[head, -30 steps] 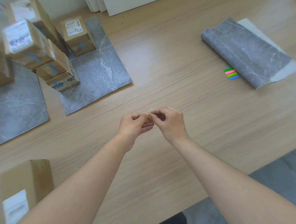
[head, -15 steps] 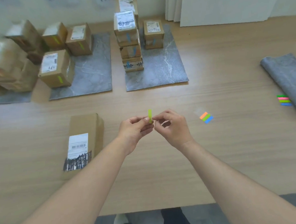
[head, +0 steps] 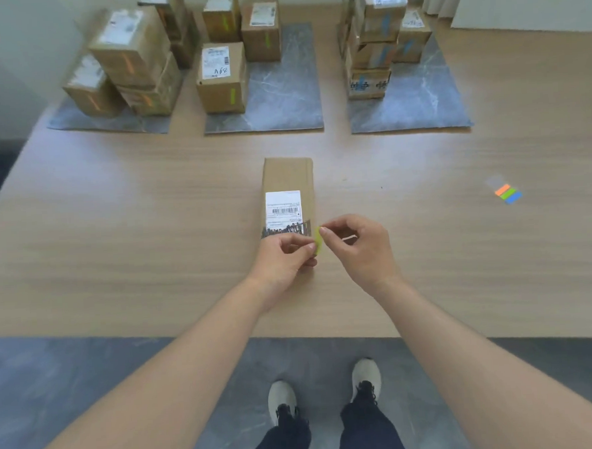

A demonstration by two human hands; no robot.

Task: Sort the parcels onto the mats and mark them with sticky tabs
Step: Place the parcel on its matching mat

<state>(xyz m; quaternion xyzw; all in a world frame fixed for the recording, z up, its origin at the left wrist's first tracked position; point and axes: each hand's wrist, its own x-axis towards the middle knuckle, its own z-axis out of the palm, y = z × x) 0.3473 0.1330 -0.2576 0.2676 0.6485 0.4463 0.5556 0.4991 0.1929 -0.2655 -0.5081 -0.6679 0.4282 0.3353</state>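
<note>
Table (head: 116, 233): wood, spans the middle band of the frame.

Mats, along the top: left mat (head: 111, 127) holds orange-marked boxes, middle mat (head: 281, 101) green-marked ones, right mat (head: 419, 108) blue-marked ones. Risk: I mark a box green and set it on the wrong mat. Green belongs in the middle.

Tall stack (head: 371, 48), upper right: several boxes high. Risk: a knock from a passing arm or box topples it.

Long parcel (head: 287, 176): lies flat at frame centre on bare table, on no mat, label up. I see no tab on it. Risk: the tab lands across the barcode label, which sits just beside my fingers.

Left hand (head: 282, 259): over the parcel's near end, thumb and forefinger pinching the lower part of the tab. I cannot tell if the palm touches the box.

Right hand (head: 361, 245): thumb and forefinger pinching the tab's upper edge, other fingers loosely curled.

Green tab (head: 319, 245): held between both pinches, just right of the label. Risk: the glue side clings to a fingertip or folds onto itself as one pinch lets go. A crooked, weak bond would likely peel off during carrying.
</note>
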